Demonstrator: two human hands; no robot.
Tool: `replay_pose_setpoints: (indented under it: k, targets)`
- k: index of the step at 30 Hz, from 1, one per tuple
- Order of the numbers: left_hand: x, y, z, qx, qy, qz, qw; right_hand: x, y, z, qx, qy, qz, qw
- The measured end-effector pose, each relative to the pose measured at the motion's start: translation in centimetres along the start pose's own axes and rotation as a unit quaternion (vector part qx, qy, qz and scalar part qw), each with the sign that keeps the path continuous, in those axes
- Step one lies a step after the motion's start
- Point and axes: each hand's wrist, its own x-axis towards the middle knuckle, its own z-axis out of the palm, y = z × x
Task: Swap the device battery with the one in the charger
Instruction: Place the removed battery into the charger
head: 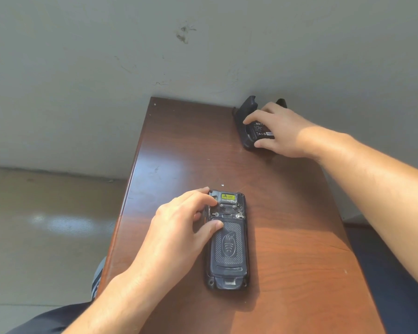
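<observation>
A dark handheld device [228,247] lies face down on the brown table [287,237], its textured battery cover in place and a yellow sticker at its far end. My left hand [179,225] rests on the device's upper left side, thumb on the cover and fingers over the top edge. At the far right corner stands a black charger cradle [245,116] holding a black battery [261,131] with a label. My right hand [278,131] grips that battery, fingers on its far edge and thumb at its near edge. Part of the battery is hidden under the palm.
The table is narrow, with its left edge [130,179] dropping to a pale floor [46,213]. A grey wall [155,44] stands right behind the charger. My dark trouser leg [58,319] shows at the lower left.
</observation>
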Motion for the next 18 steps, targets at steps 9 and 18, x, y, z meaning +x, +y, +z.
replay_pose_setpoints:
  k: [9,18]
  targets:
    - [0.0,0.0,0.0,-0.007,0.004,0.002,1.000,0.1,0.4,1.6,0.106,0.087,0.058,0.989]
    - [0.1,-0.1,-0.1,-0.009,0.001,0.004,1.000,-0.1,1.7,2.3,0.083,0.087,0.037,0.992]
